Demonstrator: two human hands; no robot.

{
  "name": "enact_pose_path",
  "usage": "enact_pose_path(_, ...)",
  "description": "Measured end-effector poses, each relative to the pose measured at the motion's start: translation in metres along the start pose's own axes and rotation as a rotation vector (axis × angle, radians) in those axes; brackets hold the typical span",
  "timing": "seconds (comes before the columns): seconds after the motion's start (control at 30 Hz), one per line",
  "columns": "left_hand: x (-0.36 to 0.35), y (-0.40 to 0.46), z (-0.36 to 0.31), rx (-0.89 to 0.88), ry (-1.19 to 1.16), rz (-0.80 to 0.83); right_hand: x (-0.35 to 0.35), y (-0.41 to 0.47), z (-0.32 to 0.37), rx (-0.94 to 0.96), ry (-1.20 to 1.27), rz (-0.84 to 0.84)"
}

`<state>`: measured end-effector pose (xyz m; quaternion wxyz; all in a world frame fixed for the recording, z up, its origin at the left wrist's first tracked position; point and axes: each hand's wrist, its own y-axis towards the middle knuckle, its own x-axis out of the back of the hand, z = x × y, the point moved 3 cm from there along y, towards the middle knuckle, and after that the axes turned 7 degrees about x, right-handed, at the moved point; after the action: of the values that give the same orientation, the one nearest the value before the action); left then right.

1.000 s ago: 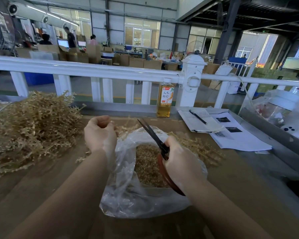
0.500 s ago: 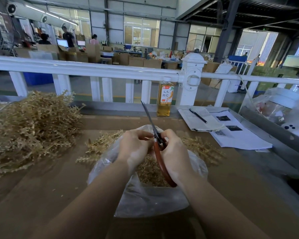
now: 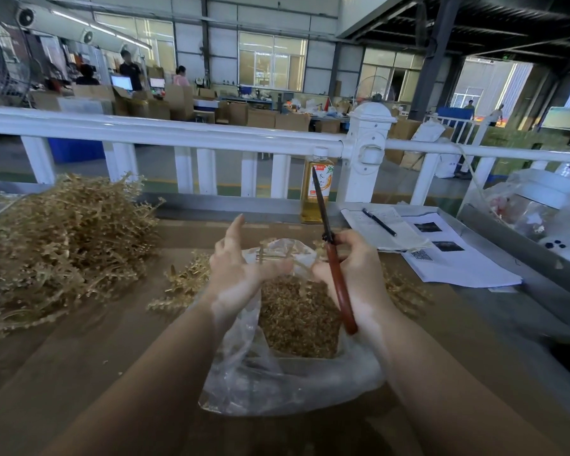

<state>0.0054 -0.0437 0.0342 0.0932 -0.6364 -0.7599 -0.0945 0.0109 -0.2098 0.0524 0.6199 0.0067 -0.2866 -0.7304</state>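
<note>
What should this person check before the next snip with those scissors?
1. Scissors firmly gripped by right hand: ok.
2. Left hand fingers clear of the blades: ok, spread open beside them.
3. Sprig placed between the blades: not ok, blades shut and pointing up.
4. Plastic bag open below the hands to catch cuttings: ok.
5. Pile of golden sprigs near on the left, likely within reach: ok.
</note>
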Motion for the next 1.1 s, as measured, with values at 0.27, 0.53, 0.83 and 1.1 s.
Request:
enact_pose_path(0.27, -0.012, 0.000, 0.015, 0.012, -0.236, 0.117, 0.001, -0.004, -0.013, -0.175, 0.061, 0.091)
enact_pose_path(0.53, -0.020, -0.005, 0.033, 0.279, -0.725, 0.486, 0.003, -0.008, -0.024, -0.342, 0.279, 0.007)
enact_pose_path(0.83, -0.036, -0.004, 0.042, 0.374, -0.722, 0.451, -0.001, -0.010, -0.029, -0.345, 0.176, 0.068)
enact_pose_path(1.1, -0.044, 0.002, 0.050, 0.370, -0.390, 0.312, -0.014, -0.017, -0.033, -0.125, 0.021, 0.147)
